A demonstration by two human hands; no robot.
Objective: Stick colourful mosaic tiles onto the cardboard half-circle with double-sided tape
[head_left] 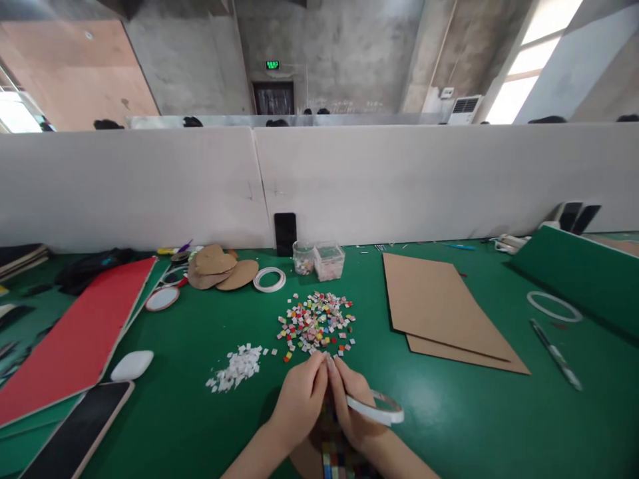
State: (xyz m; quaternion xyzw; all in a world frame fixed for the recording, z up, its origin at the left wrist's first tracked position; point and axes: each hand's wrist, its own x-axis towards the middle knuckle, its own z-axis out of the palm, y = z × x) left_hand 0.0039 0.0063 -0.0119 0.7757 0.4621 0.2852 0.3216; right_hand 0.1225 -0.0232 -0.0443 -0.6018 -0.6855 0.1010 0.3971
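Note:
Both hands meet at the lower middle, fingertips touching. My left hand [303,397] and my right hand [352,403] are closed around something too small to make out between the fingertips. A roll of white tape [382,411] hangs at my right hand. Beneath the hands, partly hidden, lies a piece covered with coloured square tiles [333,461], with brown cardboard [303,459] under it. Just beyond the fingertips is a pile of small multicoloured tiles [313,324]. White tile chips [238,368] lie to the left.
Clear containers [329,261] and a black phone [285,234] stand at the back. Cardboard sheets [439,303] and a pen [556,354] lie right. Cardboard discs [238,275], a tape roll [269,280], a red board [82,336] and a white case [132,366] lie left.

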